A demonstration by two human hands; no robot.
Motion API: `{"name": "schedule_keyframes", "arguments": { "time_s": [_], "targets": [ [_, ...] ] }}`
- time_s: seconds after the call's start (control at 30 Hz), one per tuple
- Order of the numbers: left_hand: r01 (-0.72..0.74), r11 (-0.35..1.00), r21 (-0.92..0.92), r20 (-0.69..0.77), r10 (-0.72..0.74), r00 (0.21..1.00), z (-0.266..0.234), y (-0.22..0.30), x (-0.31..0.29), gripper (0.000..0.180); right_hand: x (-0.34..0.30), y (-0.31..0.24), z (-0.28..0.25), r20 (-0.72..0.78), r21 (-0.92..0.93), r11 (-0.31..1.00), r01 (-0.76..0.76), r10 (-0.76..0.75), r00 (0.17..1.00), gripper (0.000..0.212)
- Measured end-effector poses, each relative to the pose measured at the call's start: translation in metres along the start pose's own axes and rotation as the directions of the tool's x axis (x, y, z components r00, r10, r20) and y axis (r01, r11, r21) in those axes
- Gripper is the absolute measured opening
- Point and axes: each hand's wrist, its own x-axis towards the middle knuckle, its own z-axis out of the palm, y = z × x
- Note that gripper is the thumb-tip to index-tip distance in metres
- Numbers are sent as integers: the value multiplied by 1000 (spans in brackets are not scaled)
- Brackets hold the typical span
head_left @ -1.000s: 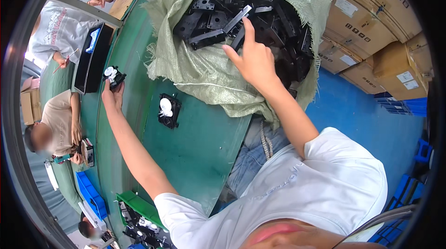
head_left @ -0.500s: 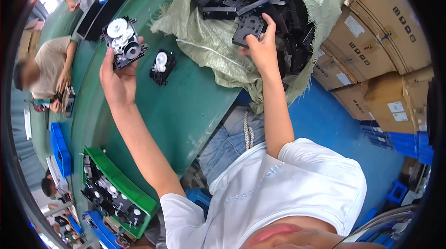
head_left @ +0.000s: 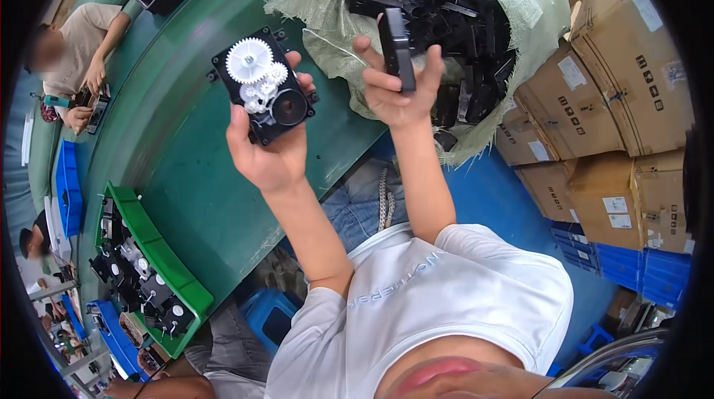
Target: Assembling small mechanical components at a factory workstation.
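My left hand point(head_left: 271, 157) grips a black gearbox point(head_left: 260, 90) from below, its white gears and a black round wheel facing up. Slightly further right, my right hand point(head_left: 401, 105) pinches a black plastic cover point(head_left: 399, 49) turned on edge, so its narrow side shows. The two pieces are apart, both held above the green table point(head_left: 216, 206). Just beyond my right hand, a pale green woven sack point(head_left: 547, 16) gapes wide, holding many similar black plastic parts point(head_left: 476, 23).
A green tray point(head_left: 160, 250) of gear assemblies stands on the left, near blue bins point(head_left: 69, 187). Cardboard cartons point(head_left: 610, 101) are stacked at right above blue crates point(head_left: 632, 269). Across the table a co-worker point(head_left: 85, 46) handles a part. A blue stool point(head_left: 271, 317) is below.
My right hand has lifted the cover away from the sack and tipped it on edge. The gearbox in my left hand has come nearer to it. The loose gear assembly on the table no longer shows.
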Motion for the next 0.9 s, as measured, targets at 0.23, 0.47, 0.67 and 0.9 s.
{"name": "schedule_keyframes", "arguments": {
  "time_s": [0.23, 0.47, 0.67, 0.9],
  "targets": [
    [-64, 980, 187, -83, 81, 993, -3, -3, -12, 59, 3, 18, -1, 76, 177, 976, -126, 114, 991, 71],
    [-104, 953, 284, -176, 158, 972, -11, 8, -20, 50, 11, 32, -7, -86, -725, 687, -46, -24, 996, 79],
    [-21, 892, 452, -239, 143, 960, -8, 6, -24, 46, 5, 59, 12, -151, -969, 212, -125, -113, 982, 69],
    [28, 739, 673, -166, 114, 979, 5, -1, -24, 45, 6, 71, 19, -43, -997, 64, -33, -155, 987, 63]
  ]
}}
